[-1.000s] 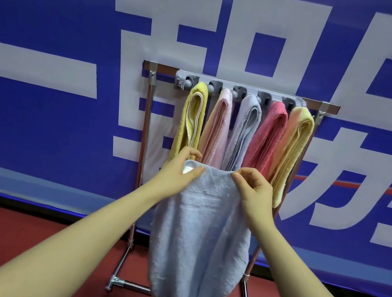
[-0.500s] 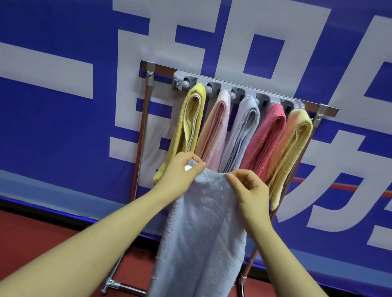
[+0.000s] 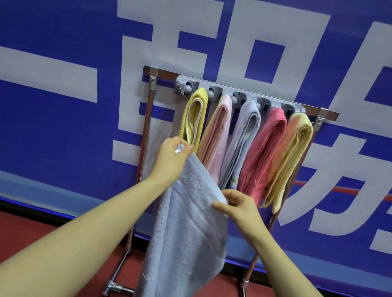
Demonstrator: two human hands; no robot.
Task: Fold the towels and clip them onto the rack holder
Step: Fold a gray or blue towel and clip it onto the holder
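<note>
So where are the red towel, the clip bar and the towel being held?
red towel (image 3: 264,149), head view, middle of its fold
clip bar (image 3: 249,95), head view, grey front
held towel (image 3: 186,236), head view, hanging middle

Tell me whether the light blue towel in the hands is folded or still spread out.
Spread, not yet folded: the light blue towel hangs as one loose sheet, its top edge slanting from the left hand down to the right hand.

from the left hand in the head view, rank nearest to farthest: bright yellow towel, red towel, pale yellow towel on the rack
1. bright yellow towel, leftmost clip, just above the left hand
2. red towel, fourth along
3. pale yellow towel, rightmost
</note>
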